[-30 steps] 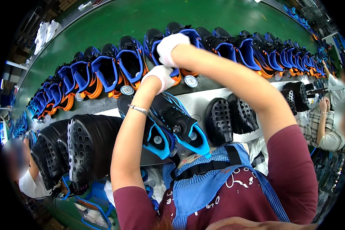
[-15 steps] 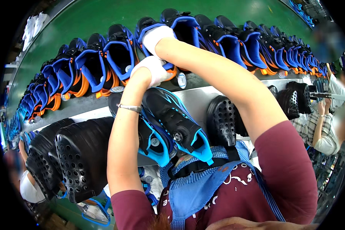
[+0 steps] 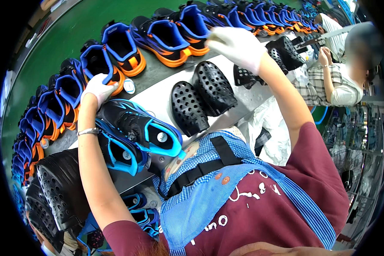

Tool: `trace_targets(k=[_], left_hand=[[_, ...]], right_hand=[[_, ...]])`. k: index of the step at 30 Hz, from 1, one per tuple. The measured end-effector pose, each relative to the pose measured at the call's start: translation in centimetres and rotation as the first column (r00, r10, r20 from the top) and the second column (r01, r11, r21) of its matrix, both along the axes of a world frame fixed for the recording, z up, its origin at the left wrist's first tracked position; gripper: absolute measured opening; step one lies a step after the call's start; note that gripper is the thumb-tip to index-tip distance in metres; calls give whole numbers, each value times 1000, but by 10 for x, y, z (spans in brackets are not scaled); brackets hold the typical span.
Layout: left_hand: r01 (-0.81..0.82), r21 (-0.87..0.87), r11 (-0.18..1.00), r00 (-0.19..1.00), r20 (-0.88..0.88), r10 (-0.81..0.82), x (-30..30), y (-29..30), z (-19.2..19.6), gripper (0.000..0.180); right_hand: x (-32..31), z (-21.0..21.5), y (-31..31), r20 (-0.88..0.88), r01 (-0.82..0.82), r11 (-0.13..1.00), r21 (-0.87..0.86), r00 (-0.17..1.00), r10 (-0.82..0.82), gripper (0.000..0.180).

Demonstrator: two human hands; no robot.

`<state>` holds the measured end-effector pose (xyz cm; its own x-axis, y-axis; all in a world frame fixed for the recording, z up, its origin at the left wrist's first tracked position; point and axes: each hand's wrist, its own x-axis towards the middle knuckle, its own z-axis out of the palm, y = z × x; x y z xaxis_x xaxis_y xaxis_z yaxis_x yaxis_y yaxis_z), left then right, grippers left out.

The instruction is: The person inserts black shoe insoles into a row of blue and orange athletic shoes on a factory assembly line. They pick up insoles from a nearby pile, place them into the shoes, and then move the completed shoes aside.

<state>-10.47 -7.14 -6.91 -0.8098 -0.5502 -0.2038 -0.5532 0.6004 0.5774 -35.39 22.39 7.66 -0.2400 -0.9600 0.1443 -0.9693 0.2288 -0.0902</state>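
My left hand, in a white glove, is at the heel of a black-and-blue sneaker with an orange sole. Its fingers close against the left side of that heel and are partly hidden. My right hand, also gloved, is raised to the right, near the heel of another orange-soled sneaker. Its fingers are slightly blurred, curved and apart, with nothing visible in them. Just below my left hand, a pair of black sneakers with light-blue collars, one overlapping the other, lies on the table's near side.
Black perforated shoe lasts stand on the pale ledge, with more stacked at the left. Orange-soled sneakers line the green table in a long curved row. At the right sits another person beside white plastic bags.
My hands have parted from the one sneaker they were both at; the right has swung rightward, the left stays at a heel. The view has turned, exposing two black lasts in the middle.
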Motion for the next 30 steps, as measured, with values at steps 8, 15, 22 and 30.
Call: trace_targets(k=[8, 15, 22, 30], left_hand=[[-28, -348, 937, 999, 25, 39, 19, 39, 47, 66], [-49, -463, 885, 998, -57, 25, 41, 63, 67, 58], [-14, -438, 899, 971, -219, -92, 32, 95, 84, 49], [110, -355, 928, 935, -281, -218, 15, 110, 70, 43]], right_hand=[[-23, -83, 147, 12, 518, 837, 174, 849, -528, 69], [12, -61, 143, 58, 366, 922, -124, 930, -362, 43], [65, -46, 118, 317, 68, 995, -78, 948, -40, 47], [71, -58, 120, 258, 94, 983, -157, 965, -51, 42]])
